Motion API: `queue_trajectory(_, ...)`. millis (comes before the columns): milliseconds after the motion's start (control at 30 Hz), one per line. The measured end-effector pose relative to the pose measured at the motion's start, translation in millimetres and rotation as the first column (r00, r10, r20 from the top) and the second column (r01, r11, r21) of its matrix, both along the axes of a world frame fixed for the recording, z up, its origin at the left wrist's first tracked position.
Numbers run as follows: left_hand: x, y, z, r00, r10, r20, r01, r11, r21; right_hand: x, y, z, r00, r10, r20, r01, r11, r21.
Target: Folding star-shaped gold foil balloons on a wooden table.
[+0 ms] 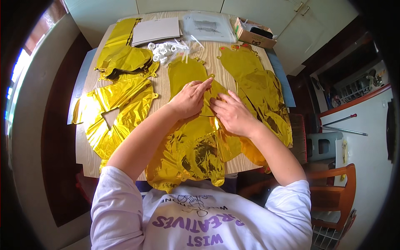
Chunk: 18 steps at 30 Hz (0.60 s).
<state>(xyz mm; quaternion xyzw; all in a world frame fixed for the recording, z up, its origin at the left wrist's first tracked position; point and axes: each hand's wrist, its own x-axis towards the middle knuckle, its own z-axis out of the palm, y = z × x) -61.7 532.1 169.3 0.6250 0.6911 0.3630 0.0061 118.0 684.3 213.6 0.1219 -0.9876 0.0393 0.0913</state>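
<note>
Both hands at the middle of the worktop (pixel 162 85), over gold foil (pixel 193 133) with a shiny, creased near part. This foil runs from mid-worktop past the near edge, toward the person's shirt (pixel 200 216).

Left hand (pixel 191 100): fingers straight and close together, pointing far and right, tips near a small tab on the foil; cannot tell whether anything is pinched. Right hand (pixel 231 112): fingers slightly spread, laid on the foil just right of the left hand.

Left side: creased foil sheet (pixel 129 100) with a triangular gap; beyond it, a folded foil stack (pixel 127 60). Right side: overlapping foil pieces (pixel 264 85).

Far side, left to right: grey boards (pixel 156 30), clear plastic sleeves (pixel 210 27), small cardboard box (pixel 255 35). Nearer than the boards: white rolls (pixel 162 52), with white sticks (pixel 196 40) beside them.
</note>
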Motion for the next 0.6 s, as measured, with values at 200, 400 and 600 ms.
queue_trajectory(200, 0.4, 0.0, -0.4, 1.0, -0.001, 0.0, 0.001, 1.0, -0.011, 21.7, -6.4, -2.9, 0.998, 0.033, -0.048, -0.034, 0.999, -0.027)
queue_trajectory(400, 1.0, 0.0, 0.0, 1.0, 0.001, -0.003, -0.001, 1.0, -0.025, 24.7, -7.5, -1.4, 0.997, 0.055, -0.059, -0.058, 0.997, -0.049)
queue_trajectory(600, 1.7, -0.6, 0.7, 1.0, 0.007, -0.015, -0.008, 0.999, -0.036, 21.8, -7.3, 0.1, 0.997, 0.058, -0.047, -0.062, 0.994, -0.089)
